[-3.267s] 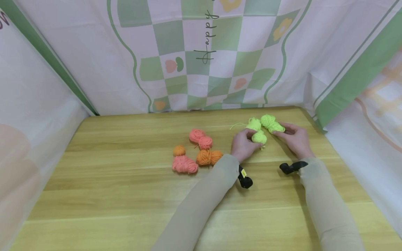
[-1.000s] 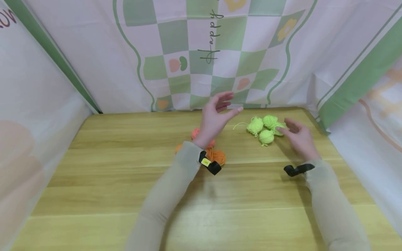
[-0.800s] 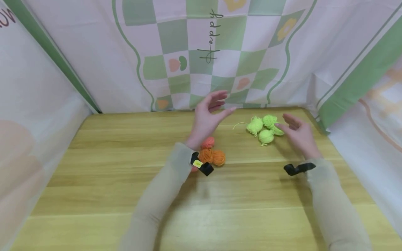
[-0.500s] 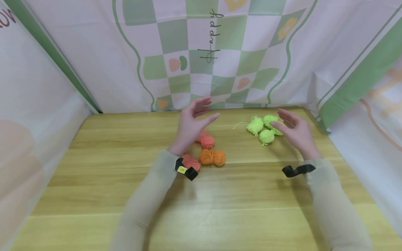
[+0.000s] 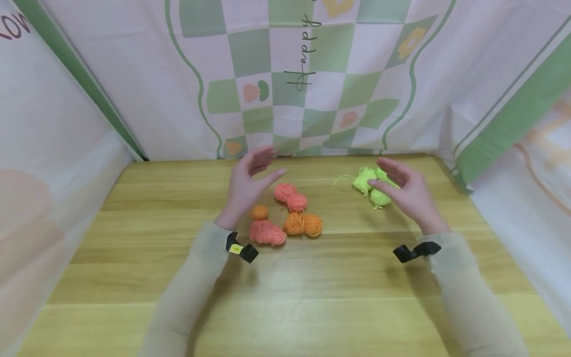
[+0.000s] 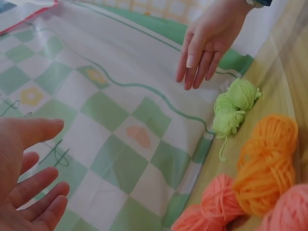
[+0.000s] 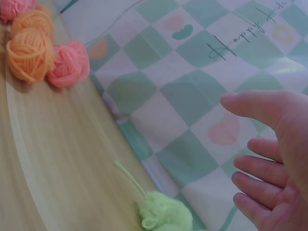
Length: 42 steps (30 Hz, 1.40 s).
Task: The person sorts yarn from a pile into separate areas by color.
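In the head view my left hand [image 5: 247,186] hovers above the left cluster of yarn, fingers relaxed and apart from the thumb, holding nothing. Below and beside it lie a coral skein [image 5: 290,197], an orange skein [image 5: 303,224], a pink skein [image 5: 266,233] and a small orange ball [image 5: 259,212]. My right hand [image 5: 408,195], empty too, is raised over the light green yarn [image 5: 365,180] and partly hides it. The left wrist view shows the green yarn [image 6: 228,115] beyond the orange skein [image 6: 267,163]. A loose green strand [image 7: 130,178] trails on the wood in the right wrist view.
The wooden table [image 5: 285,307] ends at the back against a hanging cloth [image 5: 285,64] with green checks. More white cloth [image 5: 67,148] hangs at the left side, and a green-striped cloth [image 5: 499,134] at the right. Each wrist wears a black strap mount.
My left hand has let go of the green yarn and moved left over the pink and orange skeins. My right hand has let go of its green skein, risen and shifted slightly left.
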Available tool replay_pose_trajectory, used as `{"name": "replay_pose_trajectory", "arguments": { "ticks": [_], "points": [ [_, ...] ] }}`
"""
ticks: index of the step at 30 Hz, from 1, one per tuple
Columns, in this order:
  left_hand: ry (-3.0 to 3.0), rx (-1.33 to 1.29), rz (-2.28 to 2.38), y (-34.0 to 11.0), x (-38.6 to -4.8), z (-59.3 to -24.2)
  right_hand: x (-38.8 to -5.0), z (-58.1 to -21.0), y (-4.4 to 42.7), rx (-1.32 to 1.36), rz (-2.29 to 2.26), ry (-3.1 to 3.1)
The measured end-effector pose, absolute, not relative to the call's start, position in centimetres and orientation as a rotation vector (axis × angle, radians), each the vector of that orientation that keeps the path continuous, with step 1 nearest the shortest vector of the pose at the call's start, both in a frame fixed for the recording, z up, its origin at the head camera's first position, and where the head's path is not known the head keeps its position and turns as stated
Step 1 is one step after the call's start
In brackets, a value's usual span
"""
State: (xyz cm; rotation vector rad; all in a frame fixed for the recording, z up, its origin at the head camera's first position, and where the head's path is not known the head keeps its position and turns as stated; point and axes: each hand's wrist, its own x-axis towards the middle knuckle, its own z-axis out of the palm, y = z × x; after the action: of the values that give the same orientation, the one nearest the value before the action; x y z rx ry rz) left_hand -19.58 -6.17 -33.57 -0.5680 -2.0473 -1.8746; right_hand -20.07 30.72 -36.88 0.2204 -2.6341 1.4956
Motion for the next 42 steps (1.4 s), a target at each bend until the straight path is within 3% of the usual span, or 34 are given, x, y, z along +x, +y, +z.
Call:
{"name": "replay_pose_trajectory", "arguments": {
  "ticks": [16,24,42],
  "points": [
    [-2.142,-0.49,-1.803,-9.5,-18.4,-34.7,-19.2,-37.2,27.7,0.339,1.506,-2.697],
    [-2.202,-0.47,-1.774,-11.2,-19.8,-38.3,-19.0,-37.8,26.4,0.453,1.573,-2.655],
    [-2.461,-0.458,-1.697,-13.0,-20.0,-41.6,-18.1,-40.1,24.0,0.596,1.573,-2.717]
  ]
}}
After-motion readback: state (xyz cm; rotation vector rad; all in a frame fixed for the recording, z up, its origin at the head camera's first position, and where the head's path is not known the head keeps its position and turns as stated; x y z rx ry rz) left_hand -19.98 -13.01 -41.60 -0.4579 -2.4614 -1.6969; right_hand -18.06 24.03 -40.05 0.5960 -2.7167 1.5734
